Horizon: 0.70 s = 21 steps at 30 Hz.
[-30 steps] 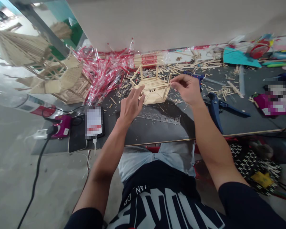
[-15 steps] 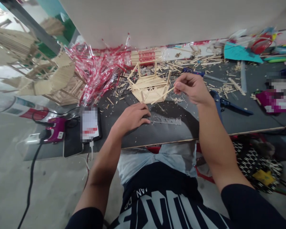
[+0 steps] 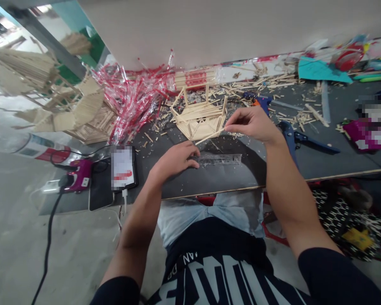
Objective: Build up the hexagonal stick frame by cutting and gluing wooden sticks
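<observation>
A thin wooden stick is pinched at its right end between the thumb and fingers of my right hand. It slants down to the left, in front of a small stick-built frame with upright posts. From this angle I cannot tell whether the stick touches the frame. Near the table's front edge, my left hand has its thumb and fingers closed around the left end of a clear plastic ruler.
Behind the frame lie stick offcuts and red-and-clear plastic wrappers. A glue gun and blue-handled cutters are on the right. Leftward are a phone, a purple power socket and a larger stick model.
My right hand has moved slightly left and down, bringing the stick lower and closer to the ruler. The left hand stays at the ruler's end, and the ruler's face looks tilted differently.
</observation>
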### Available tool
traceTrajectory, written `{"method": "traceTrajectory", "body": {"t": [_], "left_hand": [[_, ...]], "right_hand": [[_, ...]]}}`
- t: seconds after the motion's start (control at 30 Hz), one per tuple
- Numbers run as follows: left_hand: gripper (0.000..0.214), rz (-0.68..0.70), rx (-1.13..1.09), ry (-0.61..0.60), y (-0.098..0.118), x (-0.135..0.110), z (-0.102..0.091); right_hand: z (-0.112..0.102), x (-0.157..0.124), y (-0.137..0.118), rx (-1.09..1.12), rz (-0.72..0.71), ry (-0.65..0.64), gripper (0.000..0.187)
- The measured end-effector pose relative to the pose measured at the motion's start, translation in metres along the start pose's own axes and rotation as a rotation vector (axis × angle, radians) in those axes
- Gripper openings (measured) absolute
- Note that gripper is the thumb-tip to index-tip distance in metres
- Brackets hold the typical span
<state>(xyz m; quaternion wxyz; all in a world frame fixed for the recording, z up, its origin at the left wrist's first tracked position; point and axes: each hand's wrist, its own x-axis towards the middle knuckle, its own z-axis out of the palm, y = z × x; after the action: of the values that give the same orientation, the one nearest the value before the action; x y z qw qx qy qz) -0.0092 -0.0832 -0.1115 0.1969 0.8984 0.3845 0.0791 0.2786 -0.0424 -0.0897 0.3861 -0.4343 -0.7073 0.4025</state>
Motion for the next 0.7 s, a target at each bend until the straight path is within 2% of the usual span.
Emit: {"method": "traceTrajectory", "body": {"t": [0.07, 0.2, 0.3, 0.4, 0.5, 0.57, 0.63, 0.7], "left_hand": [[0.012, 0.037, 0.009, -0.023, 0.002, -0.002, -0.003], [0.022, 0.081, -0.013, -0.075, 0.009, -0.006, -0.009], [0.023, 0.093, -0.14, -0.033, 0.013, -0.007, -0.009], [0.025, 0.088, -0.254, 0.096, 0.014, -0.004, -0.006], [0.027, 0.055, -0.292, 0.289, 0.011, 0.0, -0.001], [0.026, 0.014, -0.287, 0.429, 0.009, 0.003, 0.003], [0.024, -0.039, -0.277, 0.557, 0.006, 0.006, 0.006], [0.022, -0.096, -0.275, 0.662, 0.004, 0.008, 0.009]], "right_hand": [[0.001, 0.001, 0.001, -0.005, 0.009, -0.046, 0.032], [-0.002, 0.002, 0.006, -0.071, 0.018, -0.107, 0.028], [-0.005, 0.004, 0.008, -0.15, 0.038, -0.174, 0.027], [-0.009, 0.005, 0.008, -0.22, 0.037, -0.275, 0.029], [-0.016, 0.003, 0.007, -0.237, 0.012, -0.194, 0.039], [-0.021, 0.0, 0.006, -0.142, -0.01, -0.126, 0.056], [-0.025, -0.003, 0.005, -0.008, -0.031, -0.118, 0.071], [-0.024, -0.004, 0.005, 0.077, -0.034, -0.145, 0.073]]}}
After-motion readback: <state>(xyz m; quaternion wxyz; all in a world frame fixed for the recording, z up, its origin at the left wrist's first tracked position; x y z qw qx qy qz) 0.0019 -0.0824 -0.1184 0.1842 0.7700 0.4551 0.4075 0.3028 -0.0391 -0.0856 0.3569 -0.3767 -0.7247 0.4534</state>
